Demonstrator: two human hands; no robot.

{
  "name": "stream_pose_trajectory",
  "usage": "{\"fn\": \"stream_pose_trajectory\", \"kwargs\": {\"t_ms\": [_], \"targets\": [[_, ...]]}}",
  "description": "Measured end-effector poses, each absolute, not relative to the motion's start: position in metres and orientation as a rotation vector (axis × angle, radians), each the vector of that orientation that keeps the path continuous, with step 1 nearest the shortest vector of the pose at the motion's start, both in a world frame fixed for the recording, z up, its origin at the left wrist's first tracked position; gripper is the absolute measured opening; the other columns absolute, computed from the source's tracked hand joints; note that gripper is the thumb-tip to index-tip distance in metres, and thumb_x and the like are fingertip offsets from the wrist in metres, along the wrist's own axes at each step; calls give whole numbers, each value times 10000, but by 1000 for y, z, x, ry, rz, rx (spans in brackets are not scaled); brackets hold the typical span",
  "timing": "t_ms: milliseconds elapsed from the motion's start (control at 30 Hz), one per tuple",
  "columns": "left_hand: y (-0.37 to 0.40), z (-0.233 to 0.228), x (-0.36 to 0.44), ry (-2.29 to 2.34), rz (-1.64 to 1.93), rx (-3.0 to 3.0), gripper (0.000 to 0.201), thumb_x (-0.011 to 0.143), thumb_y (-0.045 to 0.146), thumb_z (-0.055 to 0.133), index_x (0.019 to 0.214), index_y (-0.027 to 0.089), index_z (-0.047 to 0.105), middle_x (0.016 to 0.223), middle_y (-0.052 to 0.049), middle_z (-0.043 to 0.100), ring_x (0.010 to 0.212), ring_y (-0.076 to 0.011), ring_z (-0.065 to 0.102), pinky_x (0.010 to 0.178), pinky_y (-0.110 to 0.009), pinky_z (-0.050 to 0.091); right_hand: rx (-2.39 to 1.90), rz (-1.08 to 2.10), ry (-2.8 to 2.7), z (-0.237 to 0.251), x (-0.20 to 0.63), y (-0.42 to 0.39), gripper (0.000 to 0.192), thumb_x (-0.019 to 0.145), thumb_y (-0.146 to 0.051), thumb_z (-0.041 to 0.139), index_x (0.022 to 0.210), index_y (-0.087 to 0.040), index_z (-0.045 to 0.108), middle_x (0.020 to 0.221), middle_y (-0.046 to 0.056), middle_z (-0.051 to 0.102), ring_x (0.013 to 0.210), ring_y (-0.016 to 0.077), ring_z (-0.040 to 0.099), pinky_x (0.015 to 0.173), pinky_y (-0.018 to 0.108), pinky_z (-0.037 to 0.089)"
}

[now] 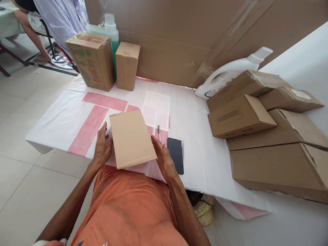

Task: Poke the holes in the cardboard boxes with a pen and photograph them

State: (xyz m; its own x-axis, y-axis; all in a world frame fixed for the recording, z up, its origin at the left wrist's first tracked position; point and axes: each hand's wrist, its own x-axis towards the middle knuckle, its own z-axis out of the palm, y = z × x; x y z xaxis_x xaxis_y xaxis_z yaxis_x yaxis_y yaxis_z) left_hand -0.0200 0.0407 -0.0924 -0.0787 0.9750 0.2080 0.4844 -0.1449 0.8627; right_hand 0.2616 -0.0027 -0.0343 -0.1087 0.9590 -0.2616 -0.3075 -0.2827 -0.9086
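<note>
We see a plain, flat tan cardboard box (132, 138), unmarked on top, lying on the white-and-pink sheeted table (194, 136) at its near edge; the left hand (101, 147) presses its left side, fingers extended and close together; the right hand (162, 155) rests on its right side, fingers extended; a black phone (176, 154) lies just right; the green-printed brown carton (91, 59) bears writing too blurred to read.

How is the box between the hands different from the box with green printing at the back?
The plain box lies flat and is unprinted; the printed box stands tall, with green marks. The left hand and right hand touch the plain box; nobody touches the printed box. Both are brown cardboard.
</note>
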Motion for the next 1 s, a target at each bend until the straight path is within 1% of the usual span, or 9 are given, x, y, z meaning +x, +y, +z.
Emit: {"fn": "stream_pose_trajectory", "kwargs": {"t_ms": [133, 200, 267, 400, 500, 600, 700, 833, 1000], "targets": [[40, -91, -38, 1503, 964, 2140, 949, 1020, 386, 661, 1792, 260, 125, 1814, -236, 218, 1685, -439, 264, 1329, -670, 328, -1132, 1584, -1170, -32, 265, -12, 735, 1014, -710, 650, 1632, -324, 555, 1763, 41, 476, 1656, 292, 384, 1386, 513, 236], [43, -86, -39, 1463, 948, 2299, 1059, 999, 369, 713, 1795, 285, 20, 1837, -255, 64, 1712, -485, 142, 1311, -713, 312, -1171, 1552, -1261, -26, 262, -12, 748, 1022, -691, 654, 1659, -321, 521, 1766, 55, 470, 1651, 302, 391, 1385, 519, 240], [47, -74, -37, 1391, 965, 2404, 1093, 987, 362, 740, 1791, 309, 2, 1839, -254, 1, 1720, -506, 53, 1307, -744, 273, -1204, 1491, -1316, -17, 262, -9, 751, 1037, -733, 588, 1657, -314, 528, 1735, 80, 510, 1627, 327, 423, 1374, 543, 260], [52, -31, -32, 1285, 983, 2308, 965, 959, 438, 777, 1753, 308, 245, 1823, -225, 177, 1709, -491, 142, 1332, -730, 231, -1199, 1362, -1438, 13, 275, 0, 757, 1038, -824, 454, 1594, -333, 603, 1620, 82, 617, 1542, 373, 503, 1320, 567, 352], [51, 0, -27, 1146, 923, 1994, 828, 944, 521, 754, 1664, 285, 421, 1723, -190, 436, 1608, -450, 409, 1292, -616, 395, -1168, 1255, -1447, 34, 284, 5, 787, 1024, -876, 363, 1483, -324, 684, 1504, 97, 658, 1350, 370, 618, 1124, 522, 541], [49, 14, -18, 1037, 885, 1692, 711, 919, 514, 728, 1552, 251, 541, 1584, -157, 599, 1474, -415, 564, 1202, -525, 504, -1264, 1071, -1429, 40, 281, 11, 685, 1029, -839, 444, 1259, -275, 757, 1259, 110, 704, 1119, 322, 658, 958, 469, 573], [47, 9, -11, 1016, 900, 1514, 697, 840, 426, 773, 1487, 240, 594, 1550, -135, 634, 1450, -403, 581, 1212, -505, 493, -1332, 993, -1407, 32, 273, 15, 642, 996, -851, 511, 1051, -250, 730, 1052, 81, 675, 1016, 289, 635, 919, 453, 541], [43, -1, -12, 1003, 955, 1369, 711, 794, 353, 796, 1478, 239, 641, 1543, -126, 653, 1447, -400, 594, 1215, -496, 492, -1294, 1069, -1407, 21, 270, 17, 633, 977, -857, 530, 934, -243, 675, 987, 63, 627, 957, 258, 612, 808, 399, 527], [48, -7, -11, 960, 1208, 1323, 642, 933, 541, 718, 1493, 235, 644, 1515, -134, 668, 1429, -378, 609, 1194, -482, 500, -1247, 1129, -1340, 27, 267, 28, 605, 958, -827, 605, 811, -241, 630, 917, 46, 592, 823, 206, 579, 636, 320, 498]]}}
